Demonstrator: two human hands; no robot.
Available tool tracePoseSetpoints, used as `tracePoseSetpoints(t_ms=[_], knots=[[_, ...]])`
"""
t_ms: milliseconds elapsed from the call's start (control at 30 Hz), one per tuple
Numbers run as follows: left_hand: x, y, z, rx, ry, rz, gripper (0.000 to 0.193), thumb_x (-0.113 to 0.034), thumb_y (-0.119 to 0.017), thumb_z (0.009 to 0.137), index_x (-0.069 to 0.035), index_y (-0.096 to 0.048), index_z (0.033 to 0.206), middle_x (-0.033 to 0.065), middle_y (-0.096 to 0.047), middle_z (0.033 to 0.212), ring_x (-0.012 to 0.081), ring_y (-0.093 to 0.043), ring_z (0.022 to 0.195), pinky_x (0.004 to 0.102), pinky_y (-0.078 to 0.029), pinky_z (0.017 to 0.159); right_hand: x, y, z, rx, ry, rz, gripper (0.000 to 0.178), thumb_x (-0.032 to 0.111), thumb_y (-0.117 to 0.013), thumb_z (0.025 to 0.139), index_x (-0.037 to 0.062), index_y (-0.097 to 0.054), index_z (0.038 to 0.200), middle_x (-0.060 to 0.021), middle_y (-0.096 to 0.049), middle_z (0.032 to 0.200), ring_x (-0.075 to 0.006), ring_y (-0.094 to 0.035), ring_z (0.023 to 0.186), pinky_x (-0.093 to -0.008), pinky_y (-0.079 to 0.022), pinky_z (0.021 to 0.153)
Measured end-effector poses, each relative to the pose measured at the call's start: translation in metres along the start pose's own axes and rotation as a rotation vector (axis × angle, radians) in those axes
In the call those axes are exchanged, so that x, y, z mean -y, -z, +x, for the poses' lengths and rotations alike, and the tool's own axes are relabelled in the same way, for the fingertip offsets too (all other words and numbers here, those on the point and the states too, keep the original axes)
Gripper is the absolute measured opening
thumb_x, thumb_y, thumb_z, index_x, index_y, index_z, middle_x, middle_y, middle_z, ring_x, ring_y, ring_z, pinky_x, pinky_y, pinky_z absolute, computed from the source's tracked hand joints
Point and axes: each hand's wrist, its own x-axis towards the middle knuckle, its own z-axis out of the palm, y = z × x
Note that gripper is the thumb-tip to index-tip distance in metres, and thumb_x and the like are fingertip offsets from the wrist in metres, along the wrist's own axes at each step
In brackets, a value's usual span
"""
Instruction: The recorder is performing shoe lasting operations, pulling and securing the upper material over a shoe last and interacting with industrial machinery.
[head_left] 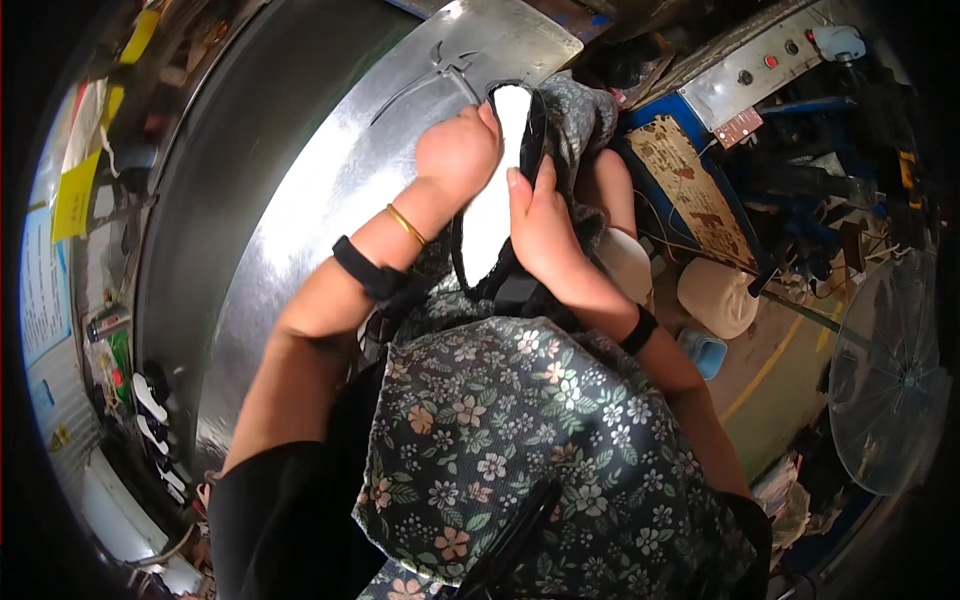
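Note:
A black shoe (511, 150) with a long white underside lies over my lap, the white face turned up toward me. My left hand (460, 152) is closed at the shoe's left edge, its fingers pinched near the narrow end. On the opposite side my right hand (545, 225) wraps round the shoe, the thumb resting on the white face. Metal pincers (455, 72) lie on the shiny metal tabletop (330, 170) just beyond my left hand, one handle reaching close to it. A floral apron (500, 430) covers my lap under the shoe.
A dark belt-like surface (215, 180) runs along the table's left. To the right stand a machine panel with buttons (750, 75), a worn board (690, 190), a pale plastic container (718, 298) and a round fan guard (890, 380). Several black-and-white shoes (150, 398) stand at lower left.

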Motion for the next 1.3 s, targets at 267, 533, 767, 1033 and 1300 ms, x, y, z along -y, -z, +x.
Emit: tracePoseSetpoints(t_ms=[267,533,767,1033,1300], knots=[[0.002,-0.017,-0.061,0.034,0.020,-0.334,0.059,-0.037,-0.034,0.102,0.008,-0.031,0.139,0.0303,-0.058,0.120,0.0415,-0.054,0.117,0.0413,-0.044,0.098,-0.029,-0.005,-0.009,-0.097,0.159,0.111,0.053,0.026,-0.044,0.099,-0.0078,-0.032,0.137,-0.0354,-0.057,0.112,-0.0476,-0.057,0.106,-0.0469,-0.047,0.088],[0.044,0.025,-0.004,0.573,0.364,-1.973,0.053,-0.050,-0.049,0.094,-0.003,-0.059,0.115,0.0156,-0.066,0.106,0.0237,-0.064,0.096,0.0392,-0.053,0.085,-0.033,0.030,0.012,0.439,0.116,0.297,0.044,0.033,-0.046,0.100,-0.0036,-0.047,0.124,-0.0196,-0.062,0.108,-0.0327,-0.061,0.102,-0.0429,-0.046,0.087],[0.018,0.070,-0.032,0.551,0.260,-1.928,0.032,-0.028,-0.052,0.094,0.000,-0.062,0.106,0.0149,-0.067,0.098,0.0222,-0.067,0.086,0.0335,-0.054,0.079,0.050,-0.037,0.171,0.227,0.078,-0.593,0.088,0.074,-0.041,0.084,-0.0063,-0.064,0.110,-0.0228,-0.062,0.116,-0.0337,-0.055,0.114,-0.0442,-0.042,0.093],[0.018,0.091,-0.059,0.338,0.300,-1.850,0.026,-0.023,-0.051,0.095,0.000,-0.061,0.103,0.0135,-0.066,0.097,0.0202,-0.065,0.090,0.0310,-0.052,0.082,0.075,-0.117,0.166,0.161,0.106,-0.574,0.052,0.039,-0.066,0.074,-0.0016,-0.068,0.107,-0.0144,-0.044,0.130,-0.0303,-0.036,0.124,-0.0413,-0.029,0.104],[0.022,0.059,-0.032,0.463,0.162,-1.878,0.024,-0.017,-0.051,0.092,0.003,-0.064,0.092,0.0168,-0.068,0.093,0.0254,-0.067,0.090,0.0340,-0.054,0.082,0.051,0.019,0.154,0.366,-0.035,0.811,0.020,0.013,-0.060,0.084,-0.0028,-0.056,0.095,-0.0111,-0.062,0.085,-0.0181,-0.058,0.062,-0.0307,-0.048,0.055]])
